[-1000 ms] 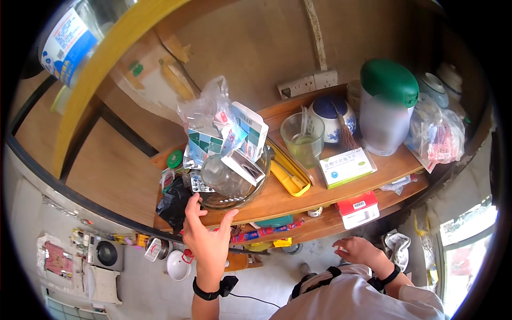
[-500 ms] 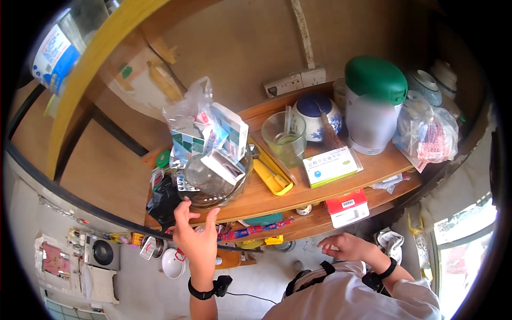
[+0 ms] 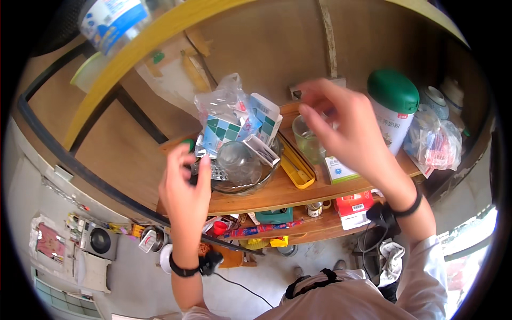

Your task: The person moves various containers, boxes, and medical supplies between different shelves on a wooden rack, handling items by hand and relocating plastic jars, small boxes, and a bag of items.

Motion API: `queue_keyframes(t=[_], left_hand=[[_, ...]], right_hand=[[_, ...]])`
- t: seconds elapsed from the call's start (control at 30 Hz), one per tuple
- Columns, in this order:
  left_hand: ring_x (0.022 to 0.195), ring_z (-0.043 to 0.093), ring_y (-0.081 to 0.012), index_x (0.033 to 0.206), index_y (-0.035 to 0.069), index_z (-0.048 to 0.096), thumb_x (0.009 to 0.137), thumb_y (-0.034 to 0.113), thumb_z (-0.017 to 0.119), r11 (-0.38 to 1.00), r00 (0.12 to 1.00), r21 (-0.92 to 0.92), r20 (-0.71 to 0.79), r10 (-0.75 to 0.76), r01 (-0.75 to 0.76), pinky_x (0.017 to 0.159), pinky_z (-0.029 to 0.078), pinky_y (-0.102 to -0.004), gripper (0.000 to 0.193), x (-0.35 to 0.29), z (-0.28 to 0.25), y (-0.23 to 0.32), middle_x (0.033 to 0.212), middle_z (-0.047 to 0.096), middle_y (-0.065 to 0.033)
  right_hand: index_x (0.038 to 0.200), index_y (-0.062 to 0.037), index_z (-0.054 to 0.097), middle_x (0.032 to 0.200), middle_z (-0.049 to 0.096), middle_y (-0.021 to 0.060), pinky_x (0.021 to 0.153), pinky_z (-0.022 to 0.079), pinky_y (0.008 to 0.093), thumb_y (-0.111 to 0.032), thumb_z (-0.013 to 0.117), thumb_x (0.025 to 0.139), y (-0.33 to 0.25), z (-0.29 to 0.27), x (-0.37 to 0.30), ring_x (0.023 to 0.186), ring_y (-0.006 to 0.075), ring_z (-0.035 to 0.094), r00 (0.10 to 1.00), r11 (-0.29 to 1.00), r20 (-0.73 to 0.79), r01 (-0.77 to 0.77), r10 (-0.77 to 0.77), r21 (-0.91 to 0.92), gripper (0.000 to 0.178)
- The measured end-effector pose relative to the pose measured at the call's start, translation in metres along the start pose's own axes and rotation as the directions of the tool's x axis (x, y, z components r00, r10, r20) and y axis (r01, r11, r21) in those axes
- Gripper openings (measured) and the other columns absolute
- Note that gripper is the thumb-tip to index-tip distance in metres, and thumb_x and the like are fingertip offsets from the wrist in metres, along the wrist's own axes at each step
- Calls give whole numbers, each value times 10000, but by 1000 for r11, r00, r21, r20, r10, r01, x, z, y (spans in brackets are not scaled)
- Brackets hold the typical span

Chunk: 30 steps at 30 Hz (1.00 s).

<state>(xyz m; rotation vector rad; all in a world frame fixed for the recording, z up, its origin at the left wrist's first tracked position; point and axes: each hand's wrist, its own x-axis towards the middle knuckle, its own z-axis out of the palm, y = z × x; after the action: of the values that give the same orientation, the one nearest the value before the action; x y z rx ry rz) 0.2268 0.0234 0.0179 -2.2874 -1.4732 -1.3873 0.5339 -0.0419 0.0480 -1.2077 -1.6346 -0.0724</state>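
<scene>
Matt wooden shelf (image 3: 277, 194), glossy glass bowl (image 3: 242, 173)

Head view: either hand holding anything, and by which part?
Left hand touches the glass bowl at its near-left rim; a closed grasp cannot be told. Right hand hovers above the glass cup, holding nothing.

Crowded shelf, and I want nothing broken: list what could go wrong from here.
1. The left hand is at the rim of the glass bowl, which is heaped with cartons and a plastic bag; a pull could tip the pile off the shelf.
2. The right hand reaches over the clear cup and could knock it into the green-lidded canister beside it.
</scene>
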Motion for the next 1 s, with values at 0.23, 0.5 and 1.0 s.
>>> queue_keyframes(t=[0.23,0.5,1.0], left_hand=[[1061,768,-444,1365,-49,657,847,375,935,969,960,43,156,234,-243,912,610,-472,724,69,38,1,1154,779,-281],[969,776,-467,1221,-60,718,810,449,934,965,929,71,297,221,-252,891,614,-479,689,91,41,10,1007,782,-303],[1145,750,-212,1390,-63,685,962,452,856,895,946,-368,97,308,-254,988,572,-352,691,123,35,42,1224,795,-183]], right_hand=[[1323,19,667,1078,785,284,947,620,513,-330,828,895,16,64,55,1041,477,763,929,938,290,-130,229,-322,575],[1213,12,732,1051,792,275,949,627,499,-288,832,839,14,69,67,1043,444,775,945,939,285,-58,162,-340,490],[1351,63,644,1174,778,253,893,636,409,-305,807,936,-5,52,69,998,333,806,983,953,-129,-87,129,289,578]])
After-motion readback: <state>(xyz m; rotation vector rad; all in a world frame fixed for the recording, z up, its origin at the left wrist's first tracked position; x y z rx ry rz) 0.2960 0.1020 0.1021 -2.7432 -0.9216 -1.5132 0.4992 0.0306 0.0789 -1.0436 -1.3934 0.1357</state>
